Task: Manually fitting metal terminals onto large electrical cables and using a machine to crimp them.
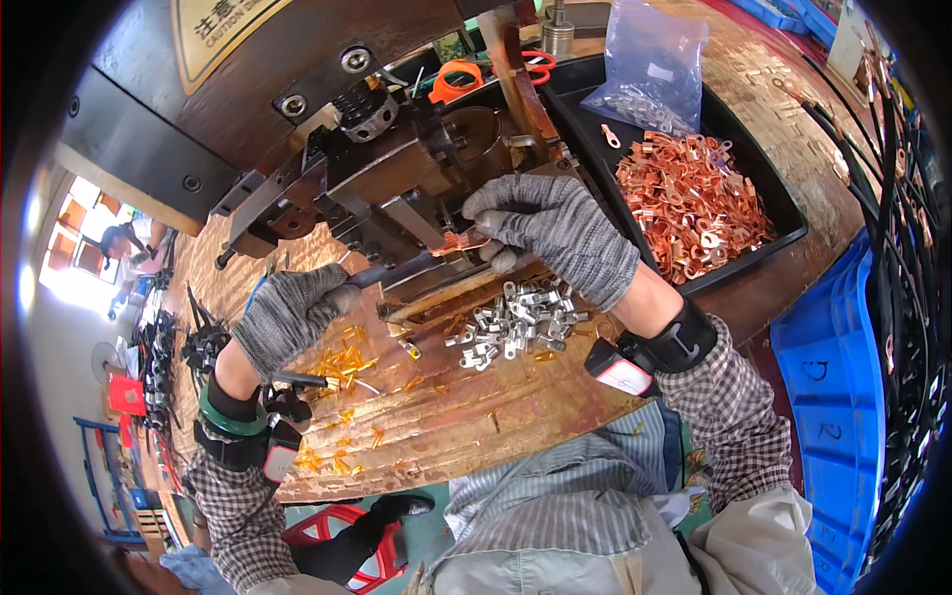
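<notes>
My right hand (pixel 555 226), in a grey knitted glove, pinches a copper cable lug (pixel 460 242) at the die of a dark metal press (pixel 397 203). The fingertips are close beside the tooling. My left hand (pixel 294 315), also gloved, is closed to the left of the press, low over the wooden bench. What its fingers hold, if anything, is hidden. Below the die lies a pile of silver cable lugs (pixel 516 322). Small amber-yellow pieces (pixel 347 365) are scattered in front of my left hand.
At the right, a black tray (pixel 783 243) holds many copper lugs (pixel 694 203) and a clear plastic bag (pixel 650 64). Black cables (pixel 892 178) hang beyond it, above a blue bin (pixel 828 397). Orange-handled scissors (pixel 456 81) lie behind the press. A red stool (pixel 382 560) stands below the bench.
</notes>
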Tool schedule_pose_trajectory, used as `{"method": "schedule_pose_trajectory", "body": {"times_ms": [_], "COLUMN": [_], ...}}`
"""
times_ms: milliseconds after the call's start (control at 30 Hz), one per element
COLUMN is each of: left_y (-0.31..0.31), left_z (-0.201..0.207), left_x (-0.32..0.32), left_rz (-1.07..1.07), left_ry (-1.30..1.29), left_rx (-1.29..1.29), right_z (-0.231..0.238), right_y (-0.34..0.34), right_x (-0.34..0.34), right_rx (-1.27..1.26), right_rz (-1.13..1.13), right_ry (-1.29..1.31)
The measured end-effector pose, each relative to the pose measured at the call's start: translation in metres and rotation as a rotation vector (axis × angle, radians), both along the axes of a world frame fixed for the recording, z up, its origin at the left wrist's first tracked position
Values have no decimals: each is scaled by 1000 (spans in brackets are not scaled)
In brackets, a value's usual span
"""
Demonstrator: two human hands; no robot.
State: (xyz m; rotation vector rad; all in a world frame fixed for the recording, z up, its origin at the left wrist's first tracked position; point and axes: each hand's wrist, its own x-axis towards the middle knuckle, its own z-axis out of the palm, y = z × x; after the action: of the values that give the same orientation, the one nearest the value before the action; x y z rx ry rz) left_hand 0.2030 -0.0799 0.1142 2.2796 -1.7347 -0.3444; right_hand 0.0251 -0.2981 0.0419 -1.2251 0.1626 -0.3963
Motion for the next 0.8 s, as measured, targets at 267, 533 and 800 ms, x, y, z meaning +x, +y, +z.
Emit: {"method": "schedule_pose_trajectory", "body": {"times_ms": [267,533,800], "left_y": [-1,-3,-2], "left_z": [5,6,8], "left_x": [4,1,5], "left_rz": [14,-5,3], "left_ry": [32,81,-6], "left_rx": [39,37,101], "right_z": [-1,-3,0], "right_y": [-3,-9,-13], "right_x": [13,11,0], "right_rx": [102,-19,-154], "right_rz": [-6,-18,-200], "right_ry": [-15,0,-7]}}
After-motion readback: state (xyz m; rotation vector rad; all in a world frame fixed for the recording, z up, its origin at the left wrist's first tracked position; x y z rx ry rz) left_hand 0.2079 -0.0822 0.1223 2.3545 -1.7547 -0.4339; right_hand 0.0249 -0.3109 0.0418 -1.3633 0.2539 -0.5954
